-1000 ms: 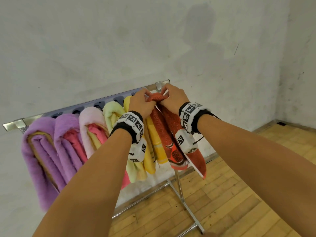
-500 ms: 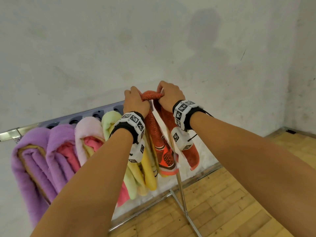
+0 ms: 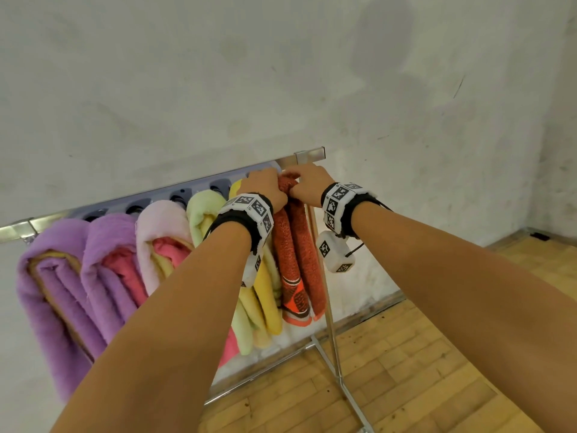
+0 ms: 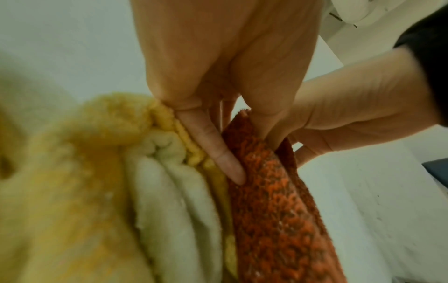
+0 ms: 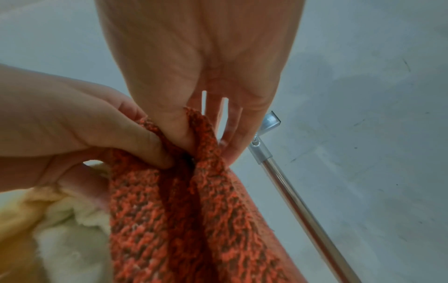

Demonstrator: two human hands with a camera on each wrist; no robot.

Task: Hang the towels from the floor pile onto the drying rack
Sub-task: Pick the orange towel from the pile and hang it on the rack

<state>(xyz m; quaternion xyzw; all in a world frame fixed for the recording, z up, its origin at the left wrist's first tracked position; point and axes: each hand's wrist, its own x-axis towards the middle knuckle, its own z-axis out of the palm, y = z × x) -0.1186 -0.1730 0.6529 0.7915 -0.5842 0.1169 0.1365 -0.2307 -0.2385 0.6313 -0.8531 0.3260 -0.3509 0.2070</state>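
Note:
An orange-red knitted towel [image 3: 295, 257] hangs folded over the right end of the metal drying rack's top bar [image 3: 309, 155]. My left hand [image 3: 265, 185] and right hand [image 3: 307, 182] meet at its top fold, and both pinch it. In the left wrist view the left hand [image 4: 242, 137] has its thumb against the near face of the towel [image 4: 274, 201], fingers behind it. In the right wrist view the right hand [image 5: 201, 122] has its thumb tucked into the towel's [image 5: 194, 220] fold, fingers behind, beside the rack post [image 5: 298, 201]. The floor pile is out of view.
Left of the orange towel hang yellow [image 3: 265, 295], pale green [image 3: 203, 210], pink [image 3: 159, 232] and two purple towels [image 3: 53, 276], packed close together. The rack's upright and foot [image 3: 337, 370] stand on a wooden floor [image 3: 421, 370]. A white wall is right behind.
Both hands kept their hold at the towel's top. Its lower end, which flared out to the right a second ago, now hangs straight down against the rack post.

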